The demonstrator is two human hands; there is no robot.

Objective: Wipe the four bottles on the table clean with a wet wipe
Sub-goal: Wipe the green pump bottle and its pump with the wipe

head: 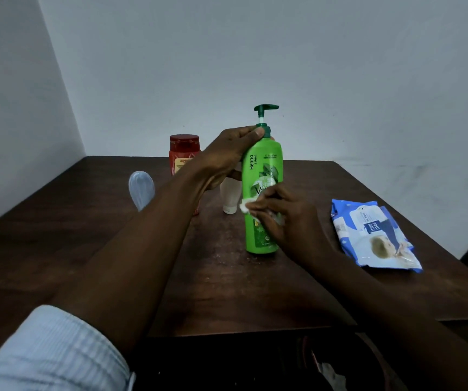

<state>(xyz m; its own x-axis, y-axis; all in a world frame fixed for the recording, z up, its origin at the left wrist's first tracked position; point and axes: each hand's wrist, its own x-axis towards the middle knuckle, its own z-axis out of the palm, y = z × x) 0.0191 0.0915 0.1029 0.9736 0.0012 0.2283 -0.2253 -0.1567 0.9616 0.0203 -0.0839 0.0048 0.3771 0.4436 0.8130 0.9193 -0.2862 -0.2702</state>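
left hand (228, 153): grips green pump bottle (262, 193) at its neck
right hand (286, 218): presses wet wipe (245, 206) against bottle
bottle: upright on tabletop (86, 235)

Dim, diffuse light is filling the scene, leaving the grey wall (283, 52) flat and bluish and the dark tabletop (57, 249) carrying only faint shadows. The green pump bottle (262, 165) is showing as the most saturated area. The right hand (286, 221) and its wet wipe (244, 206) are blurring slightly. Wide-angle distortion is splaying the tabletop edges; the near sleeve (52, 354) is appearing soft.
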